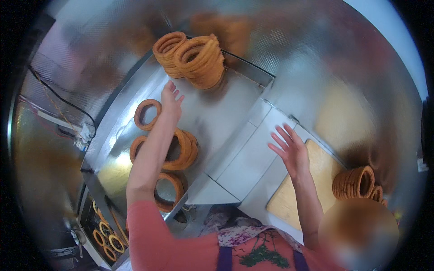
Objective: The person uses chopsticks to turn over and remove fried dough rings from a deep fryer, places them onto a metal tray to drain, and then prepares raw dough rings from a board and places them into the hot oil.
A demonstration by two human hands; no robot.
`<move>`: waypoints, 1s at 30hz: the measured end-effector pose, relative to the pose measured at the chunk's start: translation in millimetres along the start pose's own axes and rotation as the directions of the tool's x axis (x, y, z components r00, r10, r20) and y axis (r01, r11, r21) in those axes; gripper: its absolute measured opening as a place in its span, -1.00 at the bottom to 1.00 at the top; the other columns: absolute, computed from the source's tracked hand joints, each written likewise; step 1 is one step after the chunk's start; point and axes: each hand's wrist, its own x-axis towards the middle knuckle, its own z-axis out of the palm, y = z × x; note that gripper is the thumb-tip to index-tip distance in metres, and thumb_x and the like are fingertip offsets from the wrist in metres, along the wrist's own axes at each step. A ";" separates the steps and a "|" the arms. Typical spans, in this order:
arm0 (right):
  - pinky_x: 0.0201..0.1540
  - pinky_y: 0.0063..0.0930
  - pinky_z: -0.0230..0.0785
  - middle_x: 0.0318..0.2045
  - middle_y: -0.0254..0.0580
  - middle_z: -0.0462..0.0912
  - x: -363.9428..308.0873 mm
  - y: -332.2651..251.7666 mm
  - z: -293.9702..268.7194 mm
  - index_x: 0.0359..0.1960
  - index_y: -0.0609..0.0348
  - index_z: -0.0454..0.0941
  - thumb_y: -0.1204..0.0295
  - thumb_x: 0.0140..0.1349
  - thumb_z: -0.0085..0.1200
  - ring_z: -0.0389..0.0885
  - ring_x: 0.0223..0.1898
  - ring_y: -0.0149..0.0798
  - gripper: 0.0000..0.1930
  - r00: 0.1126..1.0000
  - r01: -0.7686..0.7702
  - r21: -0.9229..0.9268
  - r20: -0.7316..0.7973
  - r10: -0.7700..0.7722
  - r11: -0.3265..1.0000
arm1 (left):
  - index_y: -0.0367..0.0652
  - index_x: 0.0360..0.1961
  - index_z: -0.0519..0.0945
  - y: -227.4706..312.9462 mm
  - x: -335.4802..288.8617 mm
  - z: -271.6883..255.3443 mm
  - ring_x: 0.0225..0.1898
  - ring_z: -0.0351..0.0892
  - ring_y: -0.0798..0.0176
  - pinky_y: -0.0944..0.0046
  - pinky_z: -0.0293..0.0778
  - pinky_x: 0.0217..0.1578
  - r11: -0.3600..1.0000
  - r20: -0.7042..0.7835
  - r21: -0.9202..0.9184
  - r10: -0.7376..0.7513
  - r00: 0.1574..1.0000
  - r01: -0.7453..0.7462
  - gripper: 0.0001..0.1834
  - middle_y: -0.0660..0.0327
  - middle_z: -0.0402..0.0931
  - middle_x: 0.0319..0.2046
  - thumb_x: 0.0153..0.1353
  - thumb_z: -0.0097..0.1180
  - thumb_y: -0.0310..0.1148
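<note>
Metal tray (235, 104), stacked rings (203, 70) just beyond loosely parted left fingers (170, 86), right fingers (282, 134) spread

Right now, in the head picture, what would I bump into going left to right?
Pale rings at lower left, lone brown ring, left hand, right hand, brown ring pile at far right.

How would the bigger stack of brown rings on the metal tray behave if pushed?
The bigger stack might slump or shed rings, since they sit unevenly and look unfastened. Individual rings seem fairly stiff: the lone ring nearby looks evenly round.
</note>
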 end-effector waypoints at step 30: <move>0.12 -0.31 0.23 0.02 -0.20 0.47 276.1 108.6 109.3 0.10 0.14 0.34 -0.05 0.34 -0.45 0.41 0.05 -0.21 -0.43 0.985 -0.052 0.129 0.172 0.030 0.990 | -0.04 0.24 0.18 -5.1 69.4 41.5 0.22 0.17 0.23 0.08 0.18 0.19 0.986 0.557 0.159 -0.124 0.821 0.041 -0.35 0.24 0.19 0.21 0.22 -0.14 0.08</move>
